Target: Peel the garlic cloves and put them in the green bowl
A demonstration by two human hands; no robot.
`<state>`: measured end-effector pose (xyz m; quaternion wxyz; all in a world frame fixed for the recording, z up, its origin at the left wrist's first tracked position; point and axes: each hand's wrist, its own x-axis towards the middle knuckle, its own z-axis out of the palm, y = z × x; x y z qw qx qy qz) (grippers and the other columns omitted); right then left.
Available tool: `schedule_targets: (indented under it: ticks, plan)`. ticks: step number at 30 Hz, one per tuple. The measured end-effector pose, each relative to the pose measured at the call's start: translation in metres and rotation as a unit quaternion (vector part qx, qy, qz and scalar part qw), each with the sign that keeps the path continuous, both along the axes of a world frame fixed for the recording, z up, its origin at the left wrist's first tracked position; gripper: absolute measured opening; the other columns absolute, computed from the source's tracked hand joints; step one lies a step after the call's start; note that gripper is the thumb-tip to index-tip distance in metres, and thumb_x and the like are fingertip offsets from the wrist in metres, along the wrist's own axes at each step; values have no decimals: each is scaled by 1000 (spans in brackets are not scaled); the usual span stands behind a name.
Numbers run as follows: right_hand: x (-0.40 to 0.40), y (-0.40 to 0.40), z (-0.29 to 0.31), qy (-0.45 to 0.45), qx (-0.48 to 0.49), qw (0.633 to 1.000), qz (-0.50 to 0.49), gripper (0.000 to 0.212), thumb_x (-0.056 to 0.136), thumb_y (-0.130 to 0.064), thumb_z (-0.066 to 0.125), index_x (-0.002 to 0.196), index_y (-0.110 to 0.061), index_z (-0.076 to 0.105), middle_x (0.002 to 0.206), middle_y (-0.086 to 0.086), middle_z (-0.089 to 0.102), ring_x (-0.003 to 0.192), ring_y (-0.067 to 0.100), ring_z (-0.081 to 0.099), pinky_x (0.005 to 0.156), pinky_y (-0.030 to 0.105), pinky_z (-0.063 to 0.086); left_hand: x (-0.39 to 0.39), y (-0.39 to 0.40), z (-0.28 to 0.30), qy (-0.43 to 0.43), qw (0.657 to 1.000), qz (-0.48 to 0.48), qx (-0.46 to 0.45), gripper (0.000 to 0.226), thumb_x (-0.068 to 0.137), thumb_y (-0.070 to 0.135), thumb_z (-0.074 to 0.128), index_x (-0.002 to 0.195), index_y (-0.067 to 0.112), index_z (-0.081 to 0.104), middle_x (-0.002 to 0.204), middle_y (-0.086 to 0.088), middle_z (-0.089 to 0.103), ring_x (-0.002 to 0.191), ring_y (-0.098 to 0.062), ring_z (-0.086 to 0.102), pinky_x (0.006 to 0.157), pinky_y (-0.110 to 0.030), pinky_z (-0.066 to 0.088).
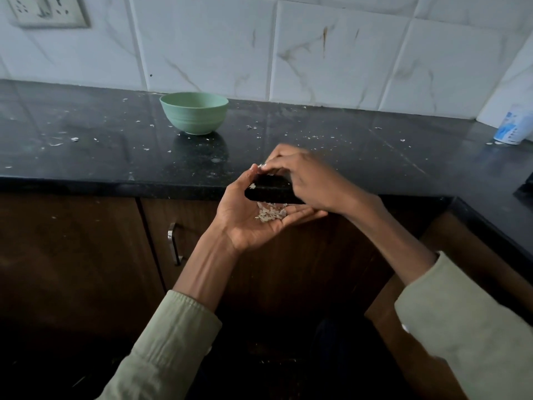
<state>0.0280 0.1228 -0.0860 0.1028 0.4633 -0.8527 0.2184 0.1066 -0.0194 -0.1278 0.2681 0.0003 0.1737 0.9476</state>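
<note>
The green bowl (194,112) stands on the black counter (86,145) near the tiled wall; its contents are hidden from this angle. My left hand (248,217) is cupped palm-up just below the counter's front edge, holding a small pile of white garlic skins (271,213). My right hand (305,180) rests at the counter edge above it, fingertips pinched on a white bit of skin (262,166) where it meets my left thumb. No whole clove shows.
Scattered flakes of garlic skin (252,127) lie across the counter. A white and blue cup (514,125) stands at the far right near the corner. Brown cabinet doors with a metal handle (174,243) sit below the counter. A wall socket (46,10) is top left.
</note>
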Motion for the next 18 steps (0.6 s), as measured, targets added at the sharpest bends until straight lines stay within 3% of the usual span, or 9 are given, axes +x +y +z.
schedule_targets:
  ticks: [3,7,10,12,15,18]
  plan:
    - [19,-4,-6,25,6,1000,5,45,93,17,52,121,-11,73,112,-4,57,102,11,58,88,36,52,3,3,2,14,995,68,-69,60,104,57,52,123,3,67,122,-28,70,105,-48,72,97,-67,51]
    - [37,2,-6,44,-6,998,37,42,92,16,57,119,-11,74,112,-5,60,106,12,57,91,33,49,2,-1,0,17,995,75,-62,56,103,58,54,119,6,69,116,-21,72,99,-39,75,94,-55,58]
    - [56,4,-10,35,-2,997,63,41,90,17,54,117,-6,74,114,-1,64,108,11,61,95,31,50,0,-3,-4,-5,994,71,-81,58,102,55,57,92,1,75,95,-16,74,87,-30,76,82,-44,64]
    - [63,6,-17,30,-27,998,53,41,89,20,52,114,-4,74,113,0,64,106,10,63,94,30,51,2,-3,-5,-3,995,53,-88,61,102,55,56,85,-1,74,90,-13,72,87,-27,74,84,-40,63]
    - [64,7,-25,12,-82,996,28,40,93,19,47,111,-5,73,111,0,67,106,11,64,95,33,53,9,-15,-8,-4,995,47,-86,54,102,45,61,108,-7,70,109,-20,71,99,-32,75,92,-44,62]
    - [71,-6,-35,-26,-126,991,31,37,100,12,44,113,-7,73,114,0,69,112,9,65,100,30,53,25,-41,-12,-9,994,69,-84,63,104,37,61,144,-11,52,149,-26,54,134,-36,61,115,-47,48]
